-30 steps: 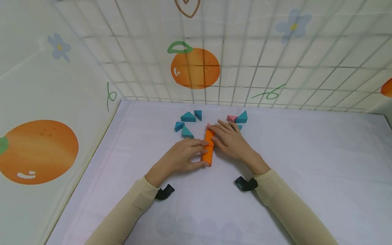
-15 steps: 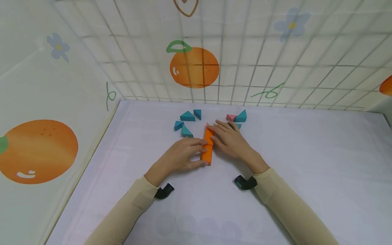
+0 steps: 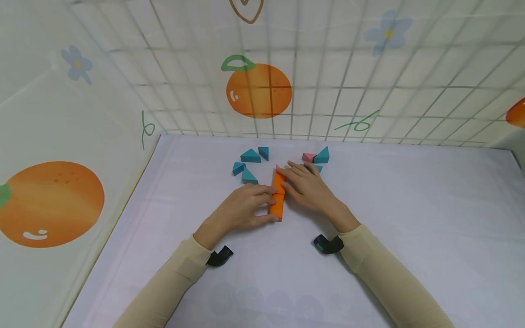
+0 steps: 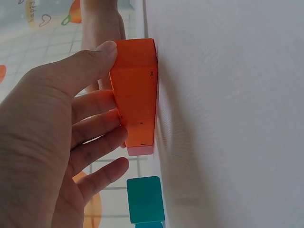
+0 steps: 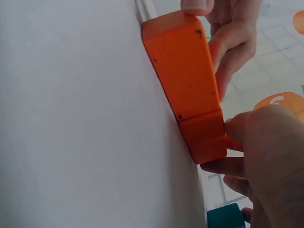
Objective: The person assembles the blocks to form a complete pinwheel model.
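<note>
Two orange blocks lie end to end on the white table, forming a bar that points away from me: the near block [image 3: 276, 208] and the far block [image 3: 280, 181]. A small pink piece [image 4: 140, 150] sits at the bar's far end. My left hand [image 3: 244, 206] holds the near block from the left, thumb on its near end and fingertips along its side. From the right, my right hand [image 3: 305, 186] holds the far block, its thumb at the side and index finger by the far end. The right-hand fingers partly hide the pink piece in the head view.
Left of the bar's far end lie several teal triangular blocks [image 3: 250, 156]. Beyond the right hand are a pink triangular block [image 3: 309, 157], a teal one [image 3: 322, 156] and another teal block [image 3: 318, 168] partly hidden by fingers. A grid-patterned curtain [image 3: 328, 68] borders the table's back.
Both hands and the orange blocks keep the same places; the head view has only shifted slightly.
</note>
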Demonstrator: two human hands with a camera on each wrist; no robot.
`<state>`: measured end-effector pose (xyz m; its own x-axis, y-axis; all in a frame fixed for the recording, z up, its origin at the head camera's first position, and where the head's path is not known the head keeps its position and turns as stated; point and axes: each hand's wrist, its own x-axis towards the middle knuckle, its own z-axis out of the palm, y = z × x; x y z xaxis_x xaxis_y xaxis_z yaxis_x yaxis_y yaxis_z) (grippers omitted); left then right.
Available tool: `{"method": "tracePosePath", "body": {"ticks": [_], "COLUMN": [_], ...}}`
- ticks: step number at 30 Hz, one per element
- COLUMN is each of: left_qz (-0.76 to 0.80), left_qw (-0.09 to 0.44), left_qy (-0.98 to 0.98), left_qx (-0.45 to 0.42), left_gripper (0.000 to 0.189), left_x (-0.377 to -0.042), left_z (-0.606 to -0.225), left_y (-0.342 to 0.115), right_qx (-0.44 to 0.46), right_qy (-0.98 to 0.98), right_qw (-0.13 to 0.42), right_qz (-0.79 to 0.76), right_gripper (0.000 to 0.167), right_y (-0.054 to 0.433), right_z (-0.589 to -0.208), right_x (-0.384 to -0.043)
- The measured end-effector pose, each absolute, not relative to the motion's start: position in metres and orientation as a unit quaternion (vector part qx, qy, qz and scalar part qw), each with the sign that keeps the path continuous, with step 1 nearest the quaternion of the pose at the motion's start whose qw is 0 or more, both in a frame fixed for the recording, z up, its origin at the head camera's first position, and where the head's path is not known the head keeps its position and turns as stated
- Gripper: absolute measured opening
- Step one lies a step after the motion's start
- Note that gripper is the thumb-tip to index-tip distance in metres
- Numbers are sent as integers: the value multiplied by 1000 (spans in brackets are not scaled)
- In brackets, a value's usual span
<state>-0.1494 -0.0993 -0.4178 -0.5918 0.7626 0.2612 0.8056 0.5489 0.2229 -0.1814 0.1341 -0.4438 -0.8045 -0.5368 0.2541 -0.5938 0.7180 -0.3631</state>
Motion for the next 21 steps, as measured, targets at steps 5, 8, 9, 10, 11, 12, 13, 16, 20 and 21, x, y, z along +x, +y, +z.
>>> {"method": "tracePosePath", "body": {"ticks": [5, 8, 9, 10, 11, 12, 13, 16, 20, 21], "left_qz": [-169, -165, -163, -161, -159, -158, -158, -155, -157, -156], "left_qw": [78, 77, 76, 77, 77, 78, 78, 83, 88, 89], "left_qy": [-871, -870, -869, -869, -868, -868, -868, -867, -865, -865], "left_qx": [-455, -459, -461, -462, -463, -464, -464, -465, -468, -469], "left_gripper": [42, 42, 42, 42, 42, 42, 42, 41, 41, 41], "left_x": [-150, -151, -151, -151, -152, -152, -152, -152, -152, -152], "left_z": [-417, -418, -418, -419, -419, -419, -419, -420, -420, -421], "left_y": [-99, -99, -99, -99, -99, -100, -100, -101, -101, -101], "right_qx": [305, 304, 304, 304, 304, 305, 305, 306, 307, 307], "right_qy": [-925, -926, -926, -926, -926, -926, -926, -925, -924, -924], "right_qw": [69, 69, 69, 69, 69, 69, 69, 68, 67, 67], "right_qz": [217, 215, 214, 214, 214, 214, 214, 216, 218, 219], "right_gripper": [46, 46, 46, 46, 46, 46, 46, 46, 46, 46], "right_y": [135, 136, 136, 136, 136, 136, 136, 135, 133, 133], "right_z": [-443, -444, -444, -444, -444, -444, -444, -443, -442, -442], "right_x": [-182, -181, -181, -181, -181, -181, -181, -181, -180, -180]}}
